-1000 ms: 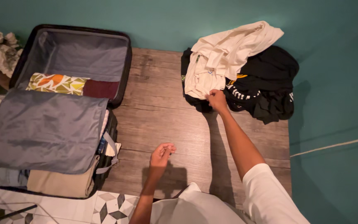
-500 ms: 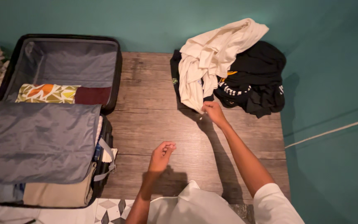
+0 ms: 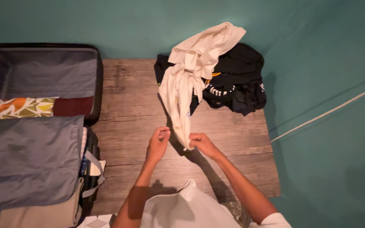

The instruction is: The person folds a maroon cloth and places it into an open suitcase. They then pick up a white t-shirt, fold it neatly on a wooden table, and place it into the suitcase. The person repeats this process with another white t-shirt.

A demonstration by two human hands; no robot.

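Right hand (image 3: 202,142): you are pinching the end of the cream cotton shirt (image 3: 189,76), which is trailing off the black clothes pile (image 3: 237,80) across the wooden board (image 3: 127,126). Left hand (image 3: 158,143) is hovering loosely curled, empty. Advise gripping both corners evenly.
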